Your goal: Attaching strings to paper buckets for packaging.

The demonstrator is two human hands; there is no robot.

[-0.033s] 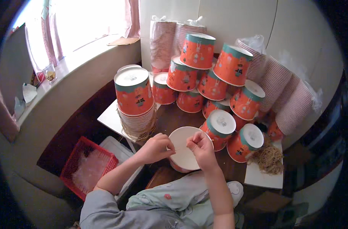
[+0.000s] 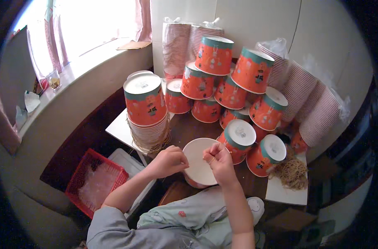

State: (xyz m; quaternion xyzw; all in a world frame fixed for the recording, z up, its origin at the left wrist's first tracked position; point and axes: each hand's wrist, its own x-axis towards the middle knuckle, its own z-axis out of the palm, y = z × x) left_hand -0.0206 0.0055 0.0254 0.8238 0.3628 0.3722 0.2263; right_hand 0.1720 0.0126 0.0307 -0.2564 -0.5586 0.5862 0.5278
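Note:
An upright paper bucket (image 2: 199, 167), white inside, stands in front of me with its mouth facing up. Over its left rim my left hand (image 2: 171, 162) is closed in a pinch; what its fingertips hold, if anything, is too fine to make out. Above the right rim my right hand (image 2: 220, 163) is closed too, pinching a thin tan cord (image 2: 212, 160) that shows across its fingers. On the left, an inverted stack of orange and teal paper buckets (image 2: 145, 101) has loops of tan cord (image 2: 161, 146) hung round its lower part.
Upside-down orange buckets (image 2: 214, 56) are piled at the back and right. Tall bagged stacks of buckets (image 2: 176, 47) line the wall. A tangle of tan cord (image 2: 290, 172) lies on a white board (image 2: 286, 195). Lower left sits a red basket (image 2: 122, 178) with clear plastic inside.
My two hands have shifted only slightly above the bucket. The cord now shows more plainly across the fingers of my right hand.

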